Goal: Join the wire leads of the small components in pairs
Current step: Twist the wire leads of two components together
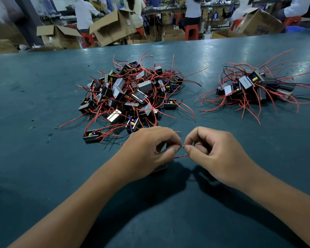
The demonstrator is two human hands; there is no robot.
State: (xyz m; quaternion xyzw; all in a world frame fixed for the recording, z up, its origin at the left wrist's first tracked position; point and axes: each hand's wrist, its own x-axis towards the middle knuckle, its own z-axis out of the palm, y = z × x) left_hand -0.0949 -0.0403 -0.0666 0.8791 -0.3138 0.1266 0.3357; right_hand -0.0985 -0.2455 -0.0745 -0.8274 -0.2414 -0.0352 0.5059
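Observation:
My left hand (149, 149) and my right hand (215, 154) meet fingertip to fingertip over the green table, low in the middle of the view. Each pinches the bare end of a thin red wire lead (181, 156), and the two ends touch between the thumbs. A small dark component (159, 168) lies partly hidden under my left hand. A big pile of small black components with red and black leads (131, 95) lies beyond my hands. A smaller pile of the same components (254, 86) lies to the right.
The green table (43, 158) spreads wide around both piles. Past its far edge stand open cardboard boxes (113, 27), red stools (191, 32) and several seated people working at a bench.

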